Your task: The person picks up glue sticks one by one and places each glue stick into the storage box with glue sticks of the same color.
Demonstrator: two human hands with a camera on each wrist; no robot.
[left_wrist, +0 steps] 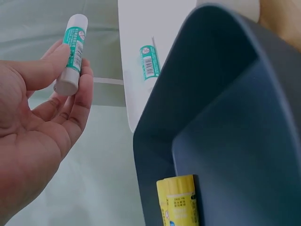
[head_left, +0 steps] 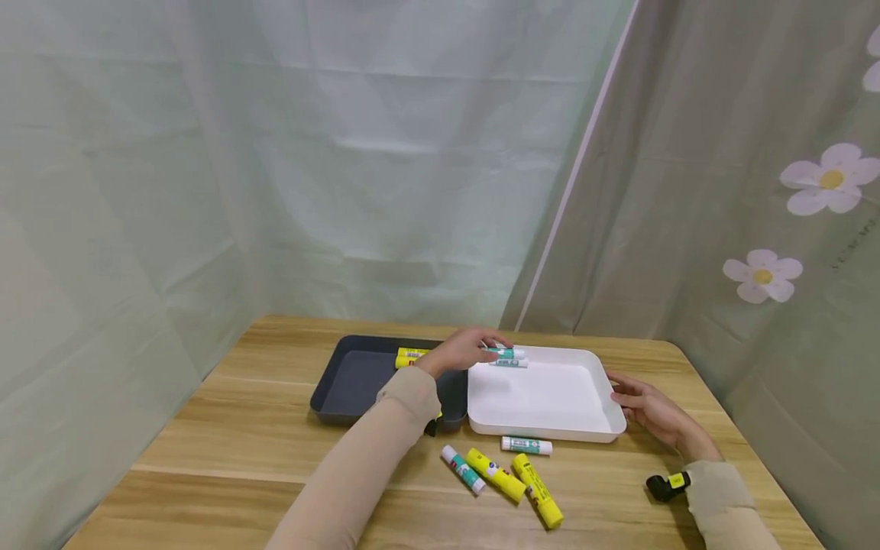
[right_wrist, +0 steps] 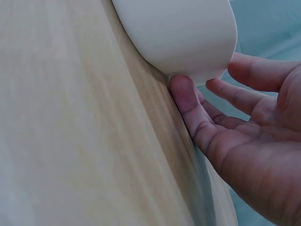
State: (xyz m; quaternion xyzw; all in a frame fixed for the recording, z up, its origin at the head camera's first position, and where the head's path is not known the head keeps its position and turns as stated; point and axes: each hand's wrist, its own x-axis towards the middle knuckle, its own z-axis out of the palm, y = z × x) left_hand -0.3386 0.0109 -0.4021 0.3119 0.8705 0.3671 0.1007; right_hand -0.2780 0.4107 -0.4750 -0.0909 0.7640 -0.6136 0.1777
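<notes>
My left hand (head_left: 464, 351) pinches a white glue stick with a green label (left_wrist: 74, 59) between thumb and fingers, above the white tray's (head_left: 550, 401) far left corner. A second green-labelled glue stick (left_wrist: 149, 61) lies in that tray below it. At the tray's right side, the right hand (head_left: 653, 412) touches the outer wall, its thumb (right_wrist: 184, 92) at the lower edge and its fingers spread along the side. Left of the white tray stands a dark tray (head_left: 347, 386) with yellow glue sticks (head_left: 407, 362) inside, partly hidden by the left arm.
On the wooden table (head_left: 206, 435), in front of the trays, lie two green-labelled glue sticks, one slanted (head_left: 463, 470) and one crosswise (head_left: 526, 446), plus two yellow glue sticks (head_left: 496, 475). A curtain (head_left: 412, 191) hangs behind the table.
</notes>
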